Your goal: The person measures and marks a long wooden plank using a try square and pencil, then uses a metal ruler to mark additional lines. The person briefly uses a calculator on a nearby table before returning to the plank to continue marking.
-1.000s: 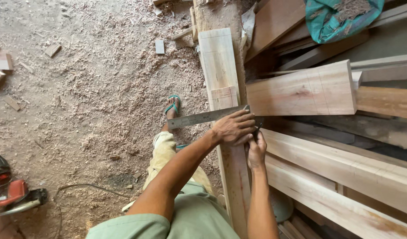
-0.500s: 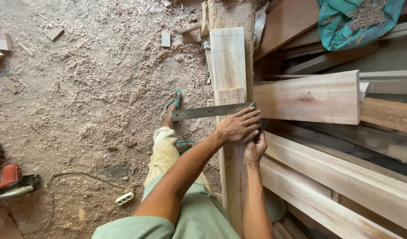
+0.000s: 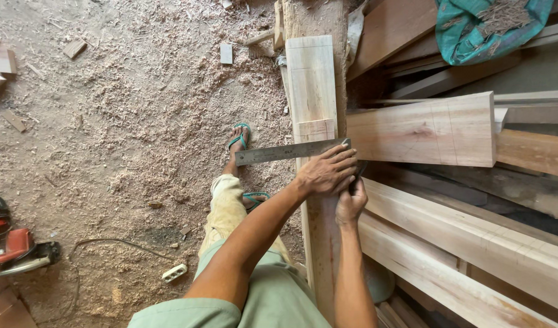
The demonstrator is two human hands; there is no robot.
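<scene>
A long pale wooden plank point(image 3: 310, 85) runs away from me, set on edge between my legs and a stack of timber. A metal try square point(image 3: 279, 152) lies across it, its steel blade sticking out to the left. My left hand point(image 3: 325, 173) presses flat on the square over the plank. My right hand point(image 3: 350, 200) sits just behind it at the plank's right edge, fingers curled around the square's dark stock; whether it holds a pencil is hidden.
Thick timber beams point(image 3: 473, 243) and a wide board point(image 3: 431, 130) are stacked on the right. A green sack point(image 3: 485, 27) lies at top right. The sawdust floor point(image 3: 121, 121) holds offcut blocks point(image 3: 2, 59), a red power tool point(image 3: 11, 246), a cord and plug point(image 3: 174, 272).
The view has shifted slightly, so everything sits a little lower and further right in the picture. Both hands stay on the square and plank.
</scene>
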